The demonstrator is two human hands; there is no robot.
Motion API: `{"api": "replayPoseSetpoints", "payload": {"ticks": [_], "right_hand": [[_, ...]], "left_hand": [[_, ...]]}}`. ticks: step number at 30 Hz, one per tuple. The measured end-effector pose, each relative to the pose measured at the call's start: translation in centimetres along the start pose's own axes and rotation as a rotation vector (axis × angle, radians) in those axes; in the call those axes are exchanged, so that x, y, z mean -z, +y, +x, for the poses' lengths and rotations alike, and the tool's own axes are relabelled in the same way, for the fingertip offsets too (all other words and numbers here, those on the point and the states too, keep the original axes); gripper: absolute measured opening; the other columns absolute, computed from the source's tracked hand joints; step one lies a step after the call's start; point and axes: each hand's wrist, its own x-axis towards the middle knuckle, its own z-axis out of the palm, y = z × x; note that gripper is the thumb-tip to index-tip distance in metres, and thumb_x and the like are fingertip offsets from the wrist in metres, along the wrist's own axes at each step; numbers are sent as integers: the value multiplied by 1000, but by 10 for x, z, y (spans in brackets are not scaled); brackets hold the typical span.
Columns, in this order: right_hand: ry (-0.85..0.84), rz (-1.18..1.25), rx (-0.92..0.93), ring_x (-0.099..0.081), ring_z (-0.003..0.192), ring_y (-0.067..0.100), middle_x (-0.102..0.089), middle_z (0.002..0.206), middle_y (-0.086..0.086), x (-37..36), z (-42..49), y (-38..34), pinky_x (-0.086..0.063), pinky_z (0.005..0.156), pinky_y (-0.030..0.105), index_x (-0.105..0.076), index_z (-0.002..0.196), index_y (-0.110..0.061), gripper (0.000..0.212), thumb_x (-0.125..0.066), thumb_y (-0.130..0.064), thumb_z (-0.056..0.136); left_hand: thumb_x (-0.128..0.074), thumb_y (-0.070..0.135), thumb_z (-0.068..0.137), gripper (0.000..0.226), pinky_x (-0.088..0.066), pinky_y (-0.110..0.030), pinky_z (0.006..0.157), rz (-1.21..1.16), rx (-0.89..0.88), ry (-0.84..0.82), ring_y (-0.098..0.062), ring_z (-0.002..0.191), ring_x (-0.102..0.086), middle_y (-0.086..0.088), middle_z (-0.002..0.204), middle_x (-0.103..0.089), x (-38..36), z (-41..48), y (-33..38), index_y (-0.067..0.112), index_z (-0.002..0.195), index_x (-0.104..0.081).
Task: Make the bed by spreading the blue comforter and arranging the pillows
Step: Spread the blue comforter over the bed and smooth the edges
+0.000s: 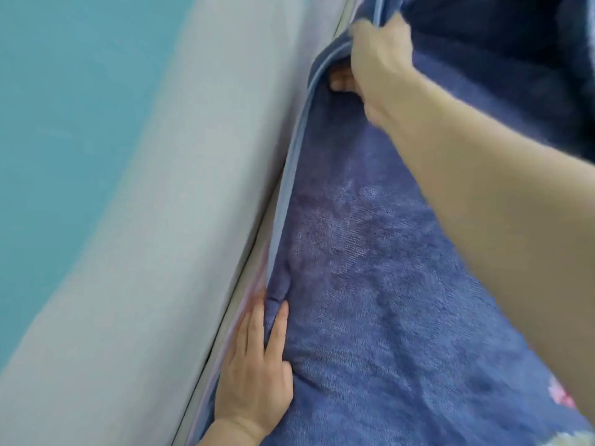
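Right hand (pixel 378 59) grips the blue comforter (pixel 370 268) hem (far end), left hand (pixel 254 365) flat, pinning it; I'd pull taut and level

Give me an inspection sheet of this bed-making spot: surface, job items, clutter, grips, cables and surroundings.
surface: covered by the blue comforter.
job's things: blue comforter spread up to the wall, light trim edge alongside it; pillows not in view.
clutter: nothing seen.
grips: left hand presses flat on the comforter's edge; right hand holds the trim edge, lifted.
cables: nothing seen.
surroundings: wall, teal and pale grey.
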Motion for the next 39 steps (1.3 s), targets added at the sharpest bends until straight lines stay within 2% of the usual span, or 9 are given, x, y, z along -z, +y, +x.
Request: {"api": "replayPoseSetpoints", "payload": {"ticks": [5, 9, 12, 21, 28, 32, 34, 36, 39], "right_hand": [[-459, -172, -100, -28, 143, 17, -33, 155, 4, -18, -17, 87, -22, 118, 30, -55, 135, -12, 44, -50, -6, 92], [-210, 190, -192, -61, 116, 19, -71, 115, 6, 14, -35, 90, -44, 107, 33, -75, 101, -12, 24, -63, -5, 81], [-85, -145, -26, -61, 103, 8, -69, 110, -4, 49, -105, 113, -47, 89, 16, -68, 110, -16, 30, -56, -5, 85], [11, -978, 162, -42, 121, 22, -51, 129, 5, 145, -366, 235, -31, 101, 37, -53, 127, -10, 64, -51, -56, 81], [179, -880, 220, -47, 56, 27, -49, 57, 3, 101, -345, 204, -24, 66, 34, -35, 63, -20, 27, -38, -20, 90], [-18, -790, 192, -51, 75, 27, -58, 76, 5, 101, -369, 208, -44, 81, 44, -50, 74, -14, 21, -46, -21, 93], [-200, -879, 136, -50, 110, 26, -59, 116, 4, 118, -386, 223, -35, 105, 44, -58, 114, -11, 28, -51, -30, 94], [-256, -910, 154, -31, 138, 23, -41, 148, 3, 131, -413, 231, -18, 117, 37, -40, 143, -13, 57, -49, -39, 93], [-189, -928, 245, -29, 137, 19, -46, 148, 5, 148, -478, 247, -21, 112, 34, -46, 141, -13, 59, -47, -40, 88]], "left_hand": [[-33, 13, 65, 80, -15, -29, 114, 5, -45, 154, -36, 121, -41, -24, 140, -39, -9, 5, -7, 21, 145, -26], [-33, 16, 69, 75, -22, -35, 106, 0, -44, 126, -36, 123, -37, -24, 143, -35, -8, 3, -8, 17, 145, -32], [-33, 16, 75, 65, -34, -41, 101, -51, -1, 92, -36, 124, -40, -25, 144, -41, -7, 3, -7, 15, 139, -42], [-43, 41, 93, 57, -47, -41, 88, -246, 163, -168, -33, 93, -54, -13, 111, -56, 43, -22, -5, 42, 147, -28], [-66, 5, 81, 61, -47, -44, 48, 186, -71, -80, -42, 54, -58, -24, 78, -55, 98, -34, -7, 15, 139, -49], [-51, 1, 89, 72, -51, -43, 62, 529, -71, -213, -36, 84, -60, -17, 105, -51, 91, -45, -13, 13, 152, -19], [-40, 5, 93, 73, -51, -39, 79, 594, -19, -263, -32, 105, -52, -17, 123, -43, 75, -46, -3, 14, 154, 0], [-38, 4, 93, 75, -48, -42, 87, 509, 69, -296, -36, 109, -49, -21, 127, -39, 67, -57, -2, 16, 153, 6], [-39, 8, 96, 70, -44, -53, 83, 267, 183, -282, -42, 97, -50, -26, 120, -42, 59, -105, -18, 24, 154, -3]]}}
